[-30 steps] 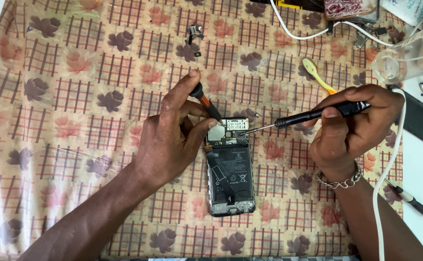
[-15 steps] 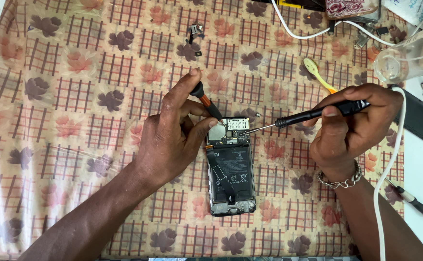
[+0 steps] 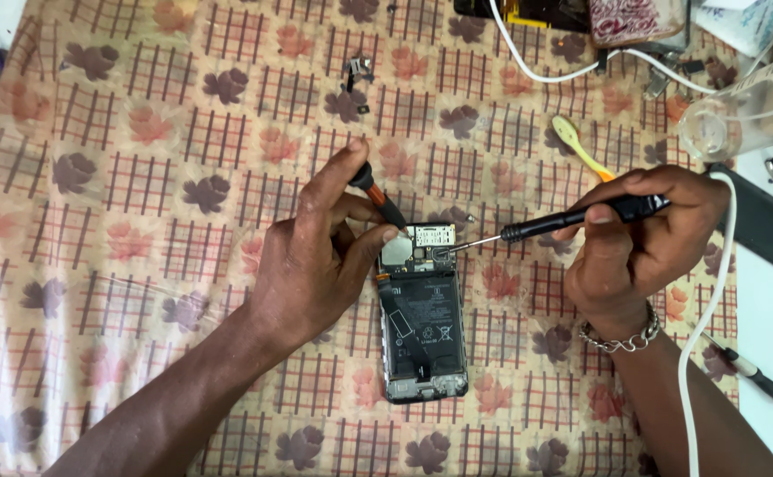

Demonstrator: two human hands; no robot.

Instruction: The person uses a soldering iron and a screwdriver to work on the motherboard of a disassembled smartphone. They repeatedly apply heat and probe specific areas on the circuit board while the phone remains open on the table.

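An opened phone (image 3: 423,327) lies back up on a floral cloth (image 3: 139,177), its black battery and upper circuit board exposed. My left hand (image 3: 316,256) pinches a small black and orange tool (image 3: 379,201), its tip resting at the board's upper left corner. A black screwdriver (image 3: 563,219) sits in my right hand (image 3: 647,238); its thin metal tip touches the board near the top right of the phone. A metal bracelet (image 3: 620,336) hangs at my right wrist.
A yellow-green plastic pry tool (image 3: 580,146) lies above my right hand. Small metal parts (image 3: 357,72) rest at the cloth's top. White cables (image 3: 536,66), a clear plastic container (image 3: 739,119), a dark flat device (image 3: 770,231) and a pen-like tool (image 3: 757,380) crowd the right edge.
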